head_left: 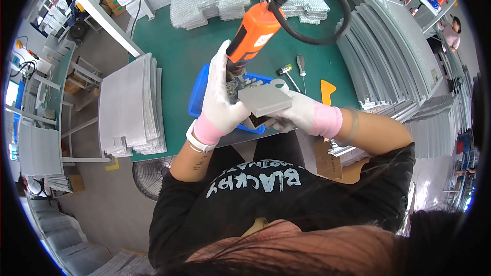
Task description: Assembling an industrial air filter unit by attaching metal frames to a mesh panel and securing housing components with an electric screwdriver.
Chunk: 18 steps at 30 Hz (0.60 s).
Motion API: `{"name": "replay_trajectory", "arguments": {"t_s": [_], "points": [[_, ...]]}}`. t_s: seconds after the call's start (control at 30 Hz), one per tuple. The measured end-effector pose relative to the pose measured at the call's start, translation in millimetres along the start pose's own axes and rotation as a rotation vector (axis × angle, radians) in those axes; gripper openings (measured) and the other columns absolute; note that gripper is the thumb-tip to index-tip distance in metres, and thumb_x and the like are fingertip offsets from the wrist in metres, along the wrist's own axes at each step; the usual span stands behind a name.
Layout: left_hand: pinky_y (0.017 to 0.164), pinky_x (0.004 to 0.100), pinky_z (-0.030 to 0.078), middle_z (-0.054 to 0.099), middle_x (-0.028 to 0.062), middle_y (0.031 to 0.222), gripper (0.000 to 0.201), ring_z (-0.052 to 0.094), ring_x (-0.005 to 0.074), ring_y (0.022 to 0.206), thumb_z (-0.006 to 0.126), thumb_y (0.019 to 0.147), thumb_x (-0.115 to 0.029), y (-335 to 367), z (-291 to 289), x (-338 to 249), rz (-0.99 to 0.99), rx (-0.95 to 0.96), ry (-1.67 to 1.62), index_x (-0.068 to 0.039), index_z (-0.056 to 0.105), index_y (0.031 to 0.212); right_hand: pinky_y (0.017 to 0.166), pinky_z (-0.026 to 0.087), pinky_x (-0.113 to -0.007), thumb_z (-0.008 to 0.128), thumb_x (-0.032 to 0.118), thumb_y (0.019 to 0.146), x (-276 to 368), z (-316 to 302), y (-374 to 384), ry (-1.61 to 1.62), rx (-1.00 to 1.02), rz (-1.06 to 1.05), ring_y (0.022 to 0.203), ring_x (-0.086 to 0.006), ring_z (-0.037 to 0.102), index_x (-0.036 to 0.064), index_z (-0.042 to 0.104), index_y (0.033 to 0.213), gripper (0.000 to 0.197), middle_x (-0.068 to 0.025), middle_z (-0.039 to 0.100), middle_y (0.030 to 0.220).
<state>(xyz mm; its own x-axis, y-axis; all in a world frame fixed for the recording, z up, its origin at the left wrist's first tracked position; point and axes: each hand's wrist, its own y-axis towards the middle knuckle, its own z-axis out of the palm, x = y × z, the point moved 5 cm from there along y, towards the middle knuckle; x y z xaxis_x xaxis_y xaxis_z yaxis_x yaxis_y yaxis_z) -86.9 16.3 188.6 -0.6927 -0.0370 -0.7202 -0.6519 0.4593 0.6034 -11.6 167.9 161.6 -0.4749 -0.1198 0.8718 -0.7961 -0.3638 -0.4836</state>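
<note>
My left hand (219, 97), in a white glove with a pink cuff, is closed around the lower end of an orange electric screwdriver (257, 28) hanging from above. Some of its fingers are hidden behind the tool, and its thumb reaches to a grey sheet-metal part. White-gloved too, my right hand (302, 111) grips this box-like metal part (265, 99) from the right, its flat face up. Below the screwdriver and my hands stands a blue bin (198, 97) with many small metal pieces in it. The screwdriver's tip is hard to make out above them.
On the green table (176, 46), a hammer (291, 77), a screwdriver (302, 66) and a yellow-orange scraper-like piece (327, 92) lie to the right. Stacks of grey panels (130, 105) line the left, back and right (388, 46). A black cable (343, 20) loops above; a floor fan (151, 179) stands left.
</note>
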Motion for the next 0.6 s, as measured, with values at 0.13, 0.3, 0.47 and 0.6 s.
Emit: {"name": "replay_trajectory", "arguments": {"t_s": [0.13, 0.3, 0.47, 0.6], "points": [[0.105, 0.0373, 0.041, 0.04, 0.0182, 0.14, 0.096, 0.048, 0.0266, 0.124, 0.077, 0.074, -0.012, -5.0, 5.8, 1.5, -0.049, 0.006, -0.12, 0.004, 0.022, 0.152, 0.058, 0.049, -0.025, 0.055, 0.032, 0.1, -3.3, -2.3, -1.5, 0.186, 0.074, 0.03, 0.066, -0.0108, 0.058, 0.0068, 0.057, 0.124, 0.035, -0.0108, 0.068, 0.1], [0.107, 0.0384, 0.039, 0.039, 0.0179, 0.14, 0.096, 0.045, 0.0273, 0.127, 0.077, 0.075, -0.013, -10.5, 11.2, 15.0, -0.014, -0.019, -0.009, 0.004, 0.022, 0.152, 0.075, 0.053, -0.032, 0.054, 0.026, 0.101, 13.2, 1.6, 0.5, -0.22, -0.076, -0.254, 0.081, -0.0152, 0.061, 0.0076, 0.059, 0.121, 0.027, -0.0095, 0.067, 0.105], [0.108, 0.0389, 0.037, 0.037, 0.0189, 0.143, 0.098, 0.043, 0.0289, 0.13, 0.078, 0.075, -0.015, -7.6, 10.0, 15.7, -0.074, 0.021, -0.057, 0.004, 0.02, 0.152, 0.085, 0.052, -0.034, 0.058, 0.016, 0.096, 17.0, -0.3, 0.4, -0.44, -0.032, -0.623, 0.088, -0.0205, 0.062, 0.0077, 0.06, 0.12, 0.026, -0.0088, 0.065, 0.1], [0.108, 0.0387, 0.037, 0.037, 0.0191, 0.144, 0.099, 0.043, 0.0286, 0.13, 0.078, 0.075, -0.016, -11.9, 12.6, 22.4, 0.022, -0.001, -0.046, 0.003, 0.02, 0.152, 0.083, 0.051, -0.034, 0.061, 0.015, 0.092, 1.9, -10.0, 10.3, -0.365, -0.11, -0.357, 0.086, -0.0215, 0.061, 0.0076, 0.06, 0.118, 0.027, -0.007, 0.064, 0.097]]}}
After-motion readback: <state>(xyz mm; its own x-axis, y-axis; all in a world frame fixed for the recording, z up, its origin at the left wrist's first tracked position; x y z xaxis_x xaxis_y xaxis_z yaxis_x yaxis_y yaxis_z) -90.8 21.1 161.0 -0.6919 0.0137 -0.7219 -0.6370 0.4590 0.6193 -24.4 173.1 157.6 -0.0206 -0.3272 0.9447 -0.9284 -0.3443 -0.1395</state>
